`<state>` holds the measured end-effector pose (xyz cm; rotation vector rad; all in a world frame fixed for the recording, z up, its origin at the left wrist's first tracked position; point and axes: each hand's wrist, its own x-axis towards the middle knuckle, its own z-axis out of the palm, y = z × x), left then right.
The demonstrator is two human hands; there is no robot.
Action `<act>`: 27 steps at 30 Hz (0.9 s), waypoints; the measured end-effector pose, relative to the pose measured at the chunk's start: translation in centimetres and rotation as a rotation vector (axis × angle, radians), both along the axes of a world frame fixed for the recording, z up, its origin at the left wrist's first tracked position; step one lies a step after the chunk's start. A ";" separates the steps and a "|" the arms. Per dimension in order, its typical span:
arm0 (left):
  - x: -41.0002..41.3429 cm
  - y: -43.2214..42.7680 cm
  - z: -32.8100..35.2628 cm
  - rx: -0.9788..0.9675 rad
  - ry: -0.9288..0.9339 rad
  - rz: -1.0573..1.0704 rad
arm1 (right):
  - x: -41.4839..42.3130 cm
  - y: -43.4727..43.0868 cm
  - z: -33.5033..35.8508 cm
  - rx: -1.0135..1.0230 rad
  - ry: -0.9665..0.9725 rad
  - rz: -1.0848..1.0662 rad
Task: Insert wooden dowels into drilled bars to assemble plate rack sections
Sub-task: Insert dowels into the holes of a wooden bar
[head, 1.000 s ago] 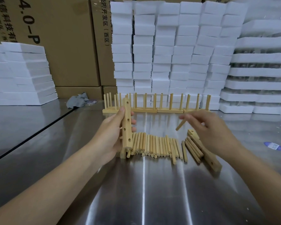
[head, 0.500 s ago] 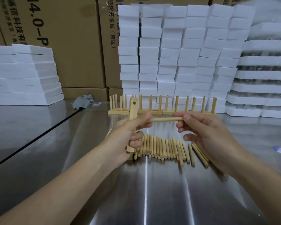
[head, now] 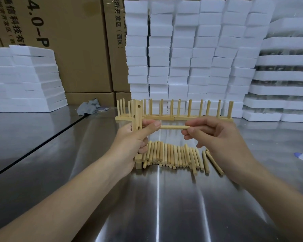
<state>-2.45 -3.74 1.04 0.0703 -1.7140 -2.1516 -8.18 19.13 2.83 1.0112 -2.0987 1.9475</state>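
Note:
My left hand (head: 132, 140) grips a drilled wooden bar (head: 137, 117) that stands upright with its lower end on the steel table. Three holes show on the bar's face above my fingers. My right hand (head: 217, 135) pinches a wooden dowel (head: 173, 127) at its right end and holds it level. The dowel's left end lies behind my left thumb, so its meeting with the bar is hidden. A row of loose dowels (head: 171, 156) lies on the table just below both hands. Finished rack sections (head: 175, 110) with upright dowels stand in a line behind.
The steel table (head: 156, 198) has a dark seam running down its left side. White foam blocks (head: 191, 49) are stacked behind the racks and at the left (head: 24, 79). Cardboard boxes (head: 73, 41) stand at the back. A grey rag (head: 89, 106) lies near them.
My right hand lifted a dowel from the pile, turned it level and brought it to the bar. My left hand shifted the upright bar slightly. The camera view moved a little.

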 end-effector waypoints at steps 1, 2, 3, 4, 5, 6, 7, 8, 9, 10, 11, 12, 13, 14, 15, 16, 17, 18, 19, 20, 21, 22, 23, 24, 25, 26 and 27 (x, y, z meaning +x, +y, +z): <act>0.0 -0.1 -0.1 0.007 -0.001 0.000 | 0.0 0.0 0.0 0.002 0.005 -0.005; -0.1 -0.1 -0.1 0.013 -0.001 -0.003 | 0.0 0.0 0.0 0.007 0.013 -0.010; -0.2 -0.2 -0.2 0.016 -0.001 -0.007 | 0.0 0.0 0.0 0.015 0.024 -0.016; -0.2 -0.3 -0.3 0.014 -0.002 -0.010 | 0.0 0.0 0.0 0.019 0.033 -0.021; -0.3 -0.4 -0.3 0.009 -0.003 -0.011 | 0.0 0.0 -0.1 0.019 0.036 -0.023; -0.3 -0.5 -0.3 0.005 -0.002 -0.011 | 0.0 0.0 -0.1 0.021 0.040 -0.028; -0.4 -0.6 -0.3 0.003 -0.001 -0.008 | -0.1 0.0 -0.1 0.028 0.045 -0.039; -0.4 -0.7 -0.3 0.000 -0.002 -0.003 | -0.1 0.0 -0.1 0.035 0.052 -0.050; -0.4 -0.8 -0.3 -0.005 -0.004 0.002 | -0.1 0.0 -0.1 0.037 0.055 -0.056; -0.5 -0.9 -0.3 -0.013 -0.006 0.002 | 0.0 0.0 -0.1 0.031 0.055 -0.056; -0.4 -0.9 -0.3 -0.025 -0.006 -0.005 | 0.0 0.0 -0.1 0.019 0.054 -0.056; -0.4 -0.9 -0.3 -0.038 -0.005 -0.019 | 0.1 0.0 -0.1 0.001 0.052 -0.061; -0.4 -0.9 -0.3 -0.050 -0.007 -0.036 | 0.1 0.1 -0.1 -0.030 0.039 -0.065; -0.3 -0.8 -0.3 -0.060 -0.012 -0.055 | 0.1 0.1 0.0 -0.075 0.010 -0.065; -0.3 -0.6 -0.2 -0.065 -0.018 -0.075 | 0.1 0.1 0.1 -0.127 -0.038 -0.055; -0.2 -0.5 -0.2 -0.064 -0.022 -0.096 | 0.2 0.0 0.1 -0.169 -0.098 -0.029; -0.2 -0.2 -0.1 -0.063 -0.024 -0.118 | 0.3 -0.1 0.2 -0.189 -0.155 0.007; -0.1 0.1 -0.1 -0.067 -0.029 -0.140 | 0.4 -0.3 0.1 -0.181 -0.191 0.047; 0.0 0.5 -0.1 -0.073 -0.037 -0.161 | 0.6 -0.6 -0.2 -0.154 -0.204 0.077; 0.2 0.9 -0.1 -0.080 -0.050 -0.180 | 0.7 -0.9 -0.5 -0.125 -0.199 0.086; 0.3 1.2 -0.1 -0.079 -0.066 -0.199 | 0.8 -1.2 -0.7 -0.107 -0.188 0.077; 0.4 1.5 -0.1 -0.067 -0.084 -0.216 | 0.9 -1.5 -0.8 -0.103 -0.175 0.060; 0.5 1.7 0.0 -0.046 -0.103 -0.229 | 0.9 -1.5 -0.7 -0.113 -0.163 0.047; 0.5 1.9 0.1 -0.019 -0.122 -0.238 | 0.8 -1.4 -0.6 -0.124 -0.146 0.039; 0.5 1.9 0.3 0.011 -0.138 -0.251 | 0.8 -1.3 -0.4 -0.115 -0.116 0.025; 0.6 1.9 0.5 0.041 -0.149 -0.271 | 0.9 -1.1 -0.2 -0.075 -0.058 -0.008; 0.6 1.9 0.7 0.067 -0.154 -0.293 | 0.9 -1.0 -0.2 -0.004 0.033 -0.067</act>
